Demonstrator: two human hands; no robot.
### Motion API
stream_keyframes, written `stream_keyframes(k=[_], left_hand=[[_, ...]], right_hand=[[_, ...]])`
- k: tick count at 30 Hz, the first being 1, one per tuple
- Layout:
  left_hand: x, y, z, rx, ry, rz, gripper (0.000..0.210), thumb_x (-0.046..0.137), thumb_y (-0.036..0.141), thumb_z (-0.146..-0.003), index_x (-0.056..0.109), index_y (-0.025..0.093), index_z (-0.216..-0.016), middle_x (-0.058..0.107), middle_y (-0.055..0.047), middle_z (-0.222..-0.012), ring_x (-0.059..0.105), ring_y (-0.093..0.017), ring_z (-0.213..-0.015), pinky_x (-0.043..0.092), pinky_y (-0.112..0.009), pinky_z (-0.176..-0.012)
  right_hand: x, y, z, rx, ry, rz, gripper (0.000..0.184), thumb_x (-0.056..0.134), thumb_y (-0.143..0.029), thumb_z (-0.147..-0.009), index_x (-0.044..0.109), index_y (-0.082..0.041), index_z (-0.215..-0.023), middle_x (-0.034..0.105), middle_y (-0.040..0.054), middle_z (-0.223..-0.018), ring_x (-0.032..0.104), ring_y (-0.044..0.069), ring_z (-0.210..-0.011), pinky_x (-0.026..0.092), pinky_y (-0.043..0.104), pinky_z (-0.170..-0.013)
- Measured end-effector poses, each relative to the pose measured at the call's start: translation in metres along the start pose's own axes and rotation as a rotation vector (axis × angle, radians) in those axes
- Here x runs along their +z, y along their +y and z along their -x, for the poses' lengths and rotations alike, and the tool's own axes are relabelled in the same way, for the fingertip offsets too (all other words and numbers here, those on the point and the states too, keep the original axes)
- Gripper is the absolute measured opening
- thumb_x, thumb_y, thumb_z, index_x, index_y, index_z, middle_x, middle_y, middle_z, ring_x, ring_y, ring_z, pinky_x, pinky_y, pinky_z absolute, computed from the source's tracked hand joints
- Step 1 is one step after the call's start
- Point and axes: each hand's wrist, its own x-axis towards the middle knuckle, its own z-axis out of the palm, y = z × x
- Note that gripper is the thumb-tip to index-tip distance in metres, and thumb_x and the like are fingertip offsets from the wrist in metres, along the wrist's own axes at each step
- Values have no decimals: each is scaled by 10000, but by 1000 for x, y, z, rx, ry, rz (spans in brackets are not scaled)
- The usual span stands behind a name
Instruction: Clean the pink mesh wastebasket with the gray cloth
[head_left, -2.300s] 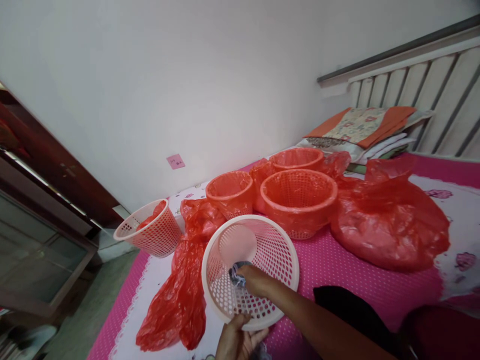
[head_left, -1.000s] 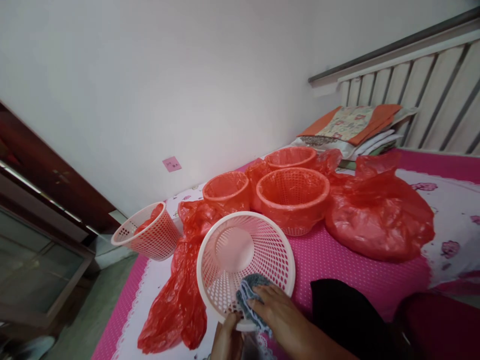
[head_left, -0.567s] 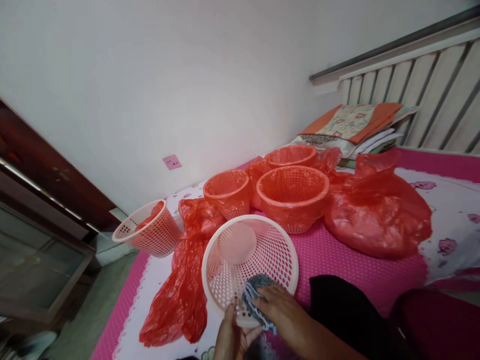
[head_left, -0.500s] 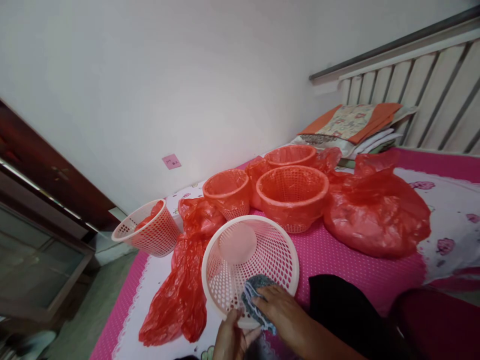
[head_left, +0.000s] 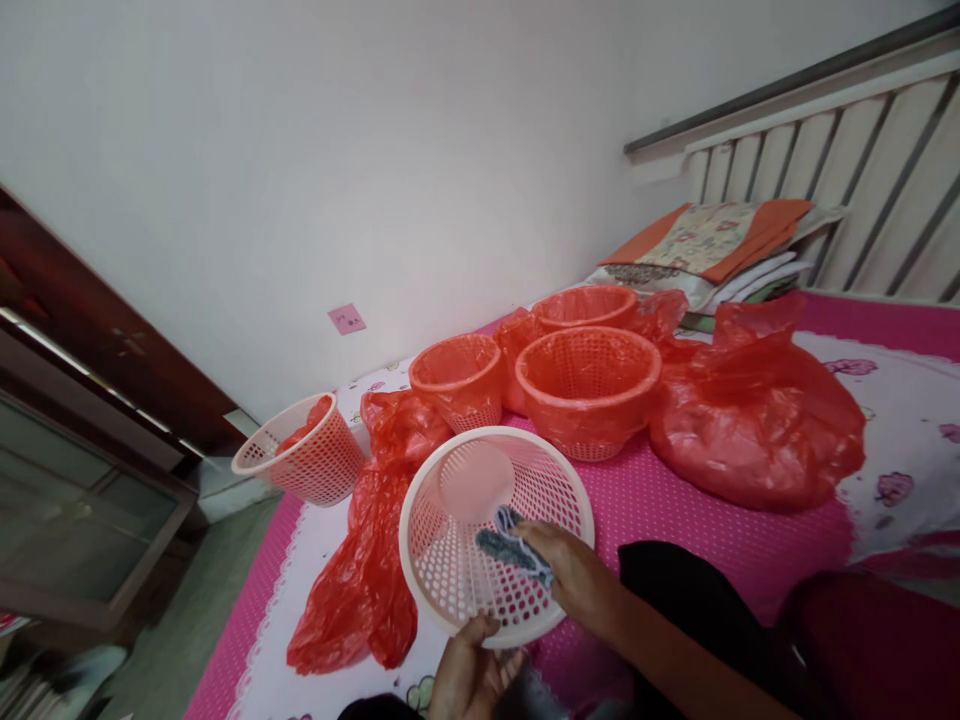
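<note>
A pale pink perforated plastic basket (head_left: 570, 500) lies tilted with its mouth toward me. My left hand (head_left: 472, 670) grips its near rim, thumb on the inside edge and fingers beneath. Inside the mouth, my right hand (head_left: 562, 560) is closed on a bunched grey-blue cloth (head_left: 514, 548), held over the basket's inner wall. Whether the cloth touches the wall at every point I cannot tell. Close by on the left, a crumpled red plastic bag (head_left: 360, 580) is spread over the bed cover.
Beyond stand several baskets lined with red bags, among them a front one (head_left: 589, 400) and a left one (head_left: 457, 375). Another pale basket (head_left: 322, 465) leans at left with red plastic inside. A full red bag (head_left: 757, 430) sits right, before folded bedding (head_left: 705, 245). The wall (head_left: 450, 150) rises behind.
My right hand has lifted the cloth off the near rim and moved it deeper into the basket. My left hand keeps its hold on the rim.
</note>
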Motion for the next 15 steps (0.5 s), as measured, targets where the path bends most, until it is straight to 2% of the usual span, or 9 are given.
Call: stream_keyframes(k=[4, 7, 10, 15], left_hand=[[2, 2, 6, -50, -69, 50, 538, 610, 9, -820, 529, 70, -1348, 836, -188, -997, 832, -328, -897, 665, -446, -828], [4, 1, 8, -41, -82, 89, 602, 602, -25, -806, 498, 44, -1395, 833, -200, -1031, 826, -344, -990, 665, -454, -881], [8, -1, 8, -36, -72, 89, 615, 601, -38, -798, 500, 28, -1401, 832, -192, -1007, 831, -336, -952, 668, -447, -882], [11, -4, 9, -42, -45, 80, 679, 590, -44, -783, 487, 17, -1452, 833, -196, -994, 827, -336, -938, 667, -422, -848]], right_hand=[[-9, 8, -5, -1, 77, -108, 924, 411, 40, -632, 563, -187, -1515, 634, 137, -1501, 549, 246, -1441, 414, 500, -1233], [-7, 10, -9, 24, 80, -129, 974, 409, 57, -619, 535, -212, -1547, 615, 116, -1534, 533, 228, -1459, 397, 492, -1248], [-6, 4, -24, 45, 30, -74, 866, 405, 71, -695, 593, -193, -1497, 679, 126, -1440, 606, 231, -1367, 452, 428, -1180], [1, 0, -70, 163, -80, 61, 463, 431, -42, -926, 754, -170, -1232, 762, 136, -1228, 678, 270, -1151, 466, 363, -1033]])
